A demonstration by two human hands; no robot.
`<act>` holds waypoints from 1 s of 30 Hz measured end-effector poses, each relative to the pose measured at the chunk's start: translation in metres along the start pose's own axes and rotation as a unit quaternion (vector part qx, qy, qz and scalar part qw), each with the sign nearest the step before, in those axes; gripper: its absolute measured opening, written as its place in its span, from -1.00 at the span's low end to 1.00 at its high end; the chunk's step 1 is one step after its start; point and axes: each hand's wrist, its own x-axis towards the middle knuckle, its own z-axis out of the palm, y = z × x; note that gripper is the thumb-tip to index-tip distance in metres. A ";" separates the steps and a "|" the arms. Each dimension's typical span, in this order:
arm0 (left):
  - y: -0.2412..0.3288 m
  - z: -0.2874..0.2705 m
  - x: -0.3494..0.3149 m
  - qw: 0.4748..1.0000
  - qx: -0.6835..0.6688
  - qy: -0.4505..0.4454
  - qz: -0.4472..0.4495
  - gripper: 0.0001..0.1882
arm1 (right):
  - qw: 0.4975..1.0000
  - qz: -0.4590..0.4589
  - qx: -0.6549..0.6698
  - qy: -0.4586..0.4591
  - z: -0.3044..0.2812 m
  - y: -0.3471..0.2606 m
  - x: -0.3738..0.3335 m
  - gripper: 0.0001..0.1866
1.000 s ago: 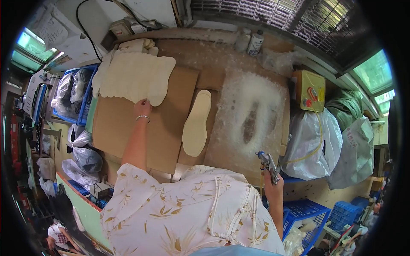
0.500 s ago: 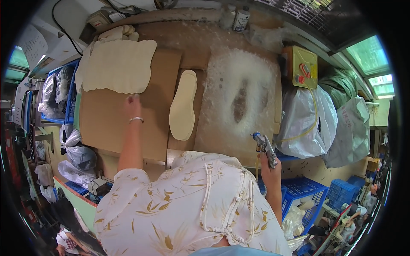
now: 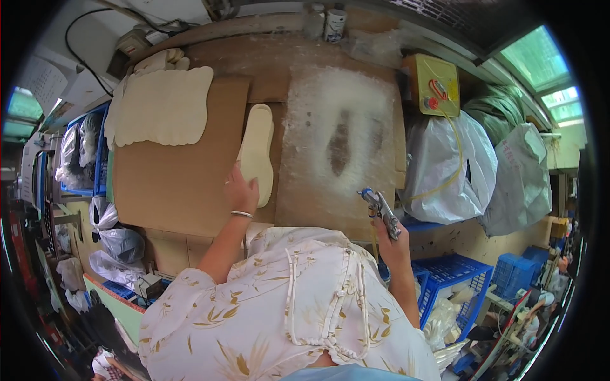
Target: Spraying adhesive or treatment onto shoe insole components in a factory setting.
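Note:
A stack of cream insoles lies lengthwise near the middle of the table. My left hand rests at its near left edge, thumb and fingers apart, touching the pale surface. At the table's front, my right hand is wrapped round the handle of a metal spray gun, its blue-tipped nozzle toward the upper left. Beyond that gun lies a board coated with whitish residue, with dark sole-shaped marks in it. Farther left, a pile of wavy-edged cream sheets sits on brown cardboard.
On the right stand a yellow can with a hose, and large white sacks. Two bottles are at the back edge. A blue crate is by my right arm; another blue crate holds bagged items at left.
My left hand has moved right, from the cardboard below the wavy-edged sheets to the insoles, its fingers now spread. My right hand keeps its hold on the spray gun; the view has shifted slightly.

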 end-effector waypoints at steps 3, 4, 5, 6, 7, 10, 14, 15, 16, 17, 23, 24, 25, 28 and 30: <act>0.007 0.003 0.002 0.954 -0.294 0.049 -0.015 -0.54 | 1.000 -0.011 -0.008 0.002 -0.006 0.009 0.001 -0.77; 0.020 -0.002 0.005 0.954 -0.297 0.040 -0.008 -0.54 | 1.000 -0.017 0.001 0.007 -0.007 0.009 0.001 -0.77; 0.031 -0.003 0.010 0.927 -0.372 -0.003 -0.044 -0.56 | 1.000 -0.022 0.011 0.011 -0.011 0.011 -0.001 -0.77; 0.041 -0.002 0.016 0.891 -0.443 -0.043 -0.084 -0.59 | 1.000 -0.020 0.010 0.019 -0.014 0.014 -0.002 -0.77; 0.057 0.006 0.020 0.832 -0.546 -0.051 -0.085 -0.63 | 1.000 -0.018 0.014 0.019 -0.016 0.019 -0.003 -0.77; 0.095 0.059 0.038 0.745 -0.655 -0.107 -0.059 -0.67 | 0.999 -0.013 0.019 0.025 -0.023 0.026 -0.008 -0.76; 0.144 0.122 0.054 0.687 -0.693 -0.165 -0.141 -0.65 | 0.999 -0.001 0.011 0.032 -0.031 0.024 -0.017 -0.75; 0.151 0.136 0.056 0.687 -0.683 -0.179 -0.175 -0.63 | 0.999 0.000 0.009 0.038 -0.033 0.024 -0.020 -0.75; 0.149 0.150 0.057 0.685 -0.684 -0.179 -0.173 -0.63 | 0.999 0.001 0.014 0.039 -0.033 0.023 -0.022 -0.75; 0.143 0.163 0.059 0.705 -0.660 -0.164 -0.200 -0.63 | 0.999 0.001 0.018 0.038 -0.034 0.021 -0.024 -0.75; 0.146 0.153 0.023 0.750 -0.544 -0.238 -0.291 -0.71 | 0.995 0.006 0.072 0.064 -0.040 0.026 -0.025 -0.76; 0.150 0.139 0.012 0.717 -0.557 -0.267 -0.323 -0.71 | 0.995 0.010 0.074 0.067 -0.039 0.022 -0.023 -0.76; 0.146 0.138 0.005 0.717 -0.557 -0.264 -0.324 -0.71 | 0.995 -0.018 0.072 0.063 -0.038 0.013 -0.017 -0.76; 0.139 0.136 -0.008 0.688 -0.560 -0.296 -0.354 -0.78 | 0.995 -0.069 0.053 0.050 -0.029 -0.016 -0.001 -0.76; 0.140 0.133 -0.013 0.663 -0.577 -0.323 -0.351 -0.82 | 0.994 -0.091 0.035 0.043 -0.026 -0.025 0.008 -0.75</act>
